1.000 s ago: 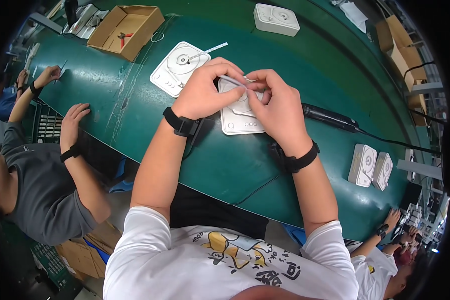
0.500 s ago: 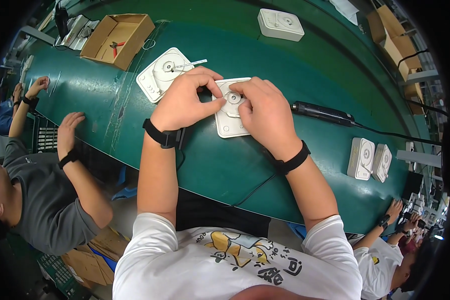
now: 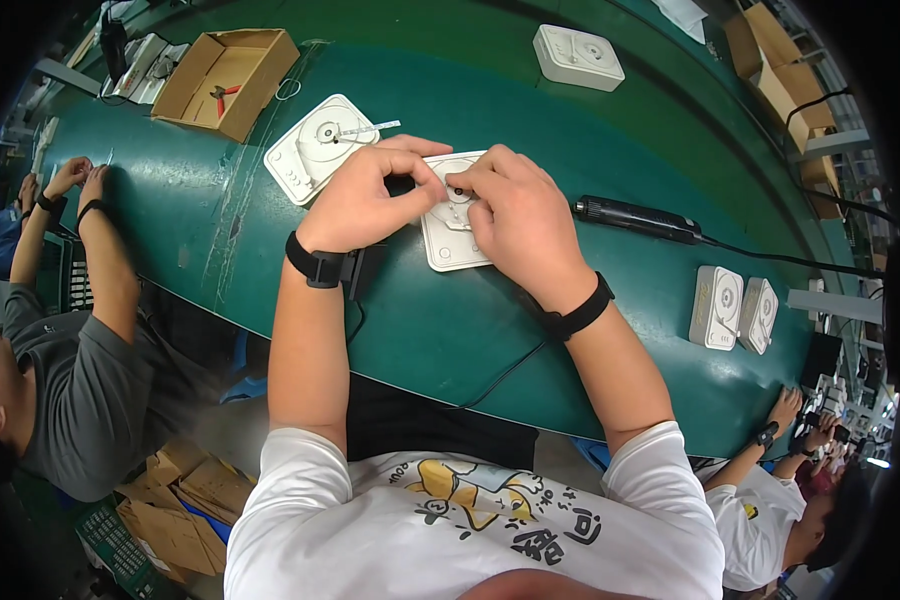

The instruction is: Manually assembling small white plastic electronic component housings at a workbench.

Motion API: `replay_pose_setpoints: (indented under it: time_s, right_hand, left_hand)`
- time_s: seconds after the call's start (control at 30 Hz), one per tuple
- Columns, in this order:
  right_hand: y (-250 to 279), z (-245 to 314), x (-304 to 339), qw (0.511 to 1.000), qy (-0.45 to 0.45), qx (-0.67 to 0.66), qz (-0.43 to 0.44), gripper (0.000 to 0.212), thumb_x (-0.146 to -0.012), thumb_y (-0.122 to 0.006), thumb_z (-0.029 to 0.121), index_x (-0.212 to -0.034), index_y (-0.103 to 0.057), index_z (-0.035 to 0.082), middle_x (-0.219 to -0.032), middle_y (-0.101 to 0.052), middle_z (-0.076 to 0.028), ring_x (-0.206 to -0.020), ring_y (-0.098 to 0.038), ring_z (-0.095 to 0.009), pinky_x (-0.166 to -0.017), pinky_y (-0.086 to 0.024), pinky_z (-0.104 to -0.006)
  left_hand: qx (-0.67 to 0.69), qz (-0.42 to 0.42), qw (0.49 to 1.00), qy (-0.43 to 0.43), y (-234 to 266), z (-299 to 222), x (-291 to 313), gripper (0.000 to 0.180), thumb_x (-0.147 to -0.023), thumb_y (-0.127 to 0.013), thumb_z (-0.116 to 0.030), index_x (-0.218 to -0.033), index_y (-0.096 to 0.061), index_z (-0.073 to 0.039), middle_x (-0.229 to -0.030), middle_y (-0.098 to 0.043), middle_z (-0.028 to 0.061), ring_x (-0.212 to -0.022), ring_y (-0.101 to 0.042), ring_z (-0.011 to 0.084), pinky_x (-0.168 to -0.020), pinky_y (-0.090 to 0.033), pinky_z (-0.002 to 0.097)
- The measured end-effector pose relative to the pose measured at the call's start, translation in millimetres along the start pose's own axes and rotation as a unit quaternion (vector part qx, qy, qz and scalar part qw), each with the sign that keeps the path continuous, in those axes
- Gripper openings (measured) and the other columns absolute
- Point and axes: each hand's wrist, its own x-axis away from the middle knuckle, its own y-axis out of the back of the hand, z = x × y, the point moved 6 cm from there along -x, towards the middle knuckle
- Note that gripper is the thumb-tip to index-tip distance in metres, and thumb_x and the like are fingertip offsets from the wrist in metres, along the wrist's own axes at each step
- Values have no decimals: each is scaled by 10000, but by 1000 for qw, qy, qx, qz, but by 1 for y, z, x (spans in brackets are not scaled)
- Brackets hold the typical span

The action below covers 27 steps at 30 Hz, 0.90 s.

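Note:
Between my hands a white casing shaped like a small record player point(image 3: 454, 247) lies flat on the green table. My left hand point(image 3: 365, 200) is at its left edge, thumb and forefinger pinched together beside the round platter. From the right, my right hand point(image 3: 525, 215) bends over the casing, its forefinger and thumb closed near the platter's centre. Whatever sits in either pinch is too small or hidden to make out. Just beyond my left hand lies a second white casing point(image 3: 295, 172), with a thin pale strip point(image 3: 370, 129) across its platter.
To the right lies a black corded electric screwdriver point(image 3: 638, 219). White record-player units point(image 3: 717, 308) stand at the right and another unit point(image 3: 578, 57) at the back. A cardboard box point(image 3: 232, 125) holding red-handled pliers point(image 3: 222, 97) is at back left. Co-workers sit on both sides.
My right fingers have drawn in closer to the platter's centre, near my left fingertips. The left co-worker's nearer hand has moved forward to their other hand. The view has shifted slightly.

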Motion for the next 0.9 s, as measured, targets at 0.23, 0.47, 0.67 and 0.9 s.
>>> replay_pose_setpoints:
  time_s: [0.23, 0.47, 0.67, 0.9]
  right_hand:
    - [2, 3, 2, 999, 6, 27, 22, 240, -931, -748, -30, -1112, -872, 68, -1011, -775, -87, -964, -774, -337, -886, -635, -480]
    - [8, 3, 0, 999, -16, -10, 31, 99, -933, -781, 37, -1015, -828, 64, -967, -799, -107, -874, -785, -364, -832, -628, -485]
    - [6, 13, 3, 999, -29, 7, 23, 169, -923, -871, 191, -967, -767, 67, -1024, -788, -109, -948, -776, -354, -851, -604, -485]
    - [-7, 36, 14, 998, -25, 48, -12, 245, -909, -912, 235, -961, -737, 70, -1170, -756, -130, -1019, -754, -365, -868, -586, -487]
  left_hand:
    - [40, -29, 998, 29, -5, 22, -10, 161, -1029, -832, -141, -1168, -845, -61, -1496, -800, 122, -1195, -742, 179, -1034, -581, 359]
    - [88, 2, 995, 52, -10, 30, -14, 143, -1085, -824, -142, -1208, -858, -75, -1509, -792, 90, -1117, -714, 125, -967, -567, 305]
    - [118, 16, 992, 33, -13, 36, -16, 172, -1100, -825, -112, -1262, -868, -72, -1517, -776, 79, -1121, -716, 112, -970, -580, 292]
    - [159, 27, 986, 34, -16, 40, -16, 160, -1103, -817, -77, -1257, -860, -65, -1517, -761, 76, -1136, -723, 116, -1000, -589, 306]
